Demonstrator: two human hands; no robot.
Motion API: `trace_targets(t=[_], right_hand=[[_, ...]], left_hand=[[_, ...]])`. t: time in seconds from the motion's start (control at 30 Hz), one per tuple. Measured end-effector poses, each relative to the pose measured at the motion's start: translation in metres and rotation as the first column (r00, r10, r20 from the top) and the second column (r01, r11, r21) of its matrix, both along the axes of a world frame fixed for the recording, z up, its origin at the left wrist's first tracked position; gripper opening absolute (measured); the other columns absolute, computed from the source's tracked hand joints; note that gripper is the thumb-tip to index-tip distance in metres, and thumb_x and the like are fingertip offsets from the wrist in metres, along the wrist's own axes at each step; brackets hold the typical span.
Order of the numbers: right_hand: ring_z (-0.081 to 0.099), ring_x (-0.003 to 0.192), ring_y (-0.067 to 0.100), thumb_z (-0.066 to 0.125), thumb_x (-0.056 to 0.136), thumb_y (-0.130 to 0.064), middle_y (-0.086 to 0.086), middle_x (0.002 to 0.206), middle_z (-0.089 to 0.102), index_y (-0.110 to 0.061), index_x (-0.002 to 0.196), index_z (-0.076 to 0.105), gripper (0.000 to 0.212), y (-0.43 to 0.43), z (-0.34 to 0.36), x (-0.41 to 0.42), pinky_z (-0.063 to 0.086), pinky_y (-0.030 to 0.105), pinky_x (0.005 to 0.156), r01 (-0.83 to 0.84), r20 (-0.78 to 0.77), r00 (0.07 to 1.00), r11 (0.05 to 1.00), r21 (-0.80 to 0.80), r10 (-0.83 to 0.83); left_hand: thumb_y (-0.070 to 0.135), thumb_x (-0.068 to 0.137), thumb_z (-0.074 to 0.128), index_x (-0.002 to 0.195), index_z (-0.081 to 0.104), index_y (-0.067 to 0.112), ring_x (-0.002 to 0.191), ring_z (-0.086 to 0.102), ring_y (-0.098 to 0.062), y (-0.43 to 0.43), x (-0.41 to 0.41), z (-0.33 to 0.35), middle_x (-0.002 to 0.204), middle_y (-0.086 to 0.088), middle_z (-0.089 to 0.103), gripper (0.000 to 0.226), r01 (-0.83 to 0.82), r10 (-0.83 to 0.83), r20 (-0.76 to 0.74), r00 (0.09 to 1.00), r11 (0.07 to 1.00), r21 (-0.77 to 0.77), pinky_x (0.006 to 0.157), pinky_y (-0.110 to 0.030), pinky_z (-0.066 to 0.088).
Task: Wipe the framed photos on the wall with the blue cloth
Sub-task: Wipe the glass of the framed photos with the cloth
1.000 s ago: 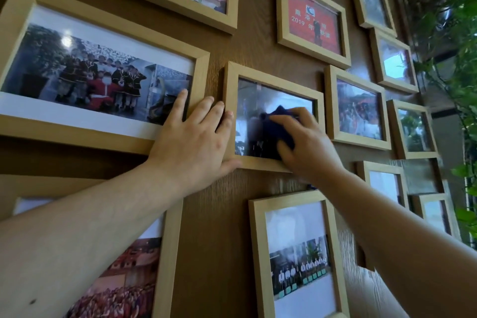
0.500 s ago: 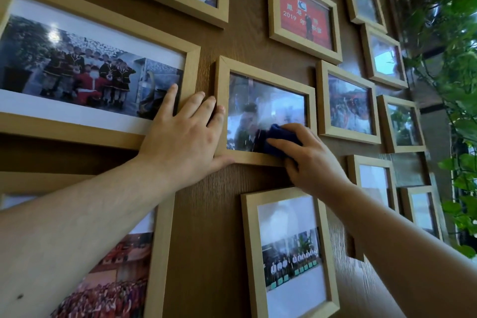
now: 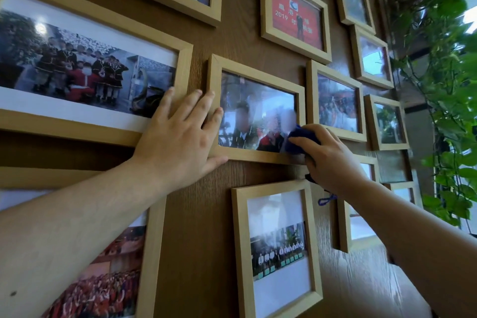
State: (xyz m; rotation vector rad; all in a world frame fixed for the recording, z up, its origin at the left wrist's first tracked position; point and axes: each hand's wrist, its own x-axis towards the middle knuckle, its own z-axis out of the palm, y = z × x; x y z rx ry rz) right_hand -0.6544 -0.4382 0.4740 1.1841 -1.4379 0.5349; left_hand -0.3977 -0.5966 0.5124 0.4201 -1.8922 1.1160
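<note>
Several light wooden framed photos hang on a brown wood-grain wall (image 3: 196, 227). The middle frame (image 3: 247, 70) holds a photo under glass. My right hand (image 3: 330, 157) is closed on the blue cloth (image 3: 296, 141) and presses it against the glass at that frame's lower right corner. A blue loop of the cloth (image 3: 326, 199) dangles below my wrist. My left hand (image 3: 178, 139) lies flat with fingers spread, its fingertips on the middle frame's left edge and on the large frame (image 3: 184, 70) beside it.
More frames surround the middle one: a red photo (image 3: 295, 15) above, a portrait frame (image 3: 277, 250) below, smaller frames (image 3: 335, 100) to the right. A leafy green plant (image 3: 444, 80) trails down at the right edge of the wall.
My right hand has slid the blue cloth from the middle of the glass down and right to the lower right corner. My left hand has stayed put on the frame's left edge.
</note>
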Motion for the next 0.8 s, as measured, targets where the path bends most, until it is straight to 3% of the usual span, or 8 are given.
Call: trace_targets(t=[0.13,0.3,0.5,0.8], right_hand=[[0.048,0.115,0.031,0.058,0.085,-0.013,0.014,0.132,0.045,-0.017,0.126,0.053,0.042,0.008,-0.004,0.016,0.050,0.044,0.090,0.035,-0.027,0.999,0.998,0.045,-0.034],[0.050,0.113,0.036,0.062,0.083,-0.009,0.016,0.131,0.048,-0.016,0.124,0.055,0.042,0.033,-0.010,0.040,0.052,0.049,0.084,0.131,-0.050,0.991,0.985,0.107,-0.127],[0.050,0.114,0.038,0.062,0.083,-0.007,0.014,0.132,0.049,-0.018,0.124,0.054,0.043,0.087,-0.033,0.070,0.052,0.051,0.082,0.292,-0.024,0.956,0.934,0.205,-0.293],[0.054,0.105,0.038,0.059,0.082,-0.002,0.016,0.126,0.053,-0.016,0.121,0.059,0.041,0.186,-0.079,0.152,0.054,0.047,0.073,0.505,0.060,0.841,0.820,0.270,-0.537]], left_hand=[[0.065,0.089,0.033,0.142,0.038,0.008,0.143,0.028,-0.033,0.005,-0.004,-0.015,0.154,-0.020,0.032,0.078,0.126,-0.123,0.082,0.989,0.991,-0.031,0.112,-0.060,0.027],[0.066,0.089,0.035,0.142,0.038,0.010,0.138,0.037,-0.032,0.017,-0.015,-0.039,0.148,-0.017,0.043,0.077,0.290,-0.294,0.156,0.943,0.956,0.047,0.109,-0.052,0.038],[0.066,0.088,0.035,0.145,0.035,0.014,0.138,0.038,-0.027,0.034,-0.028,-0.067,0.152,-0.011,0.039,0.076,0.460,-0.477,0.214,0.853,0.879,0.125,0.111,-0.046,0.035],[0.061,0.084,0.036,0.131,0.053,0.008,0.116,0.060,-0.028,0.098,-0.028,-0.107,0.130,-0.012,0.062,0.073,0.722,-0.754,0.283,0.593,0.654,0.226,0.092,-0.044,0.051]])
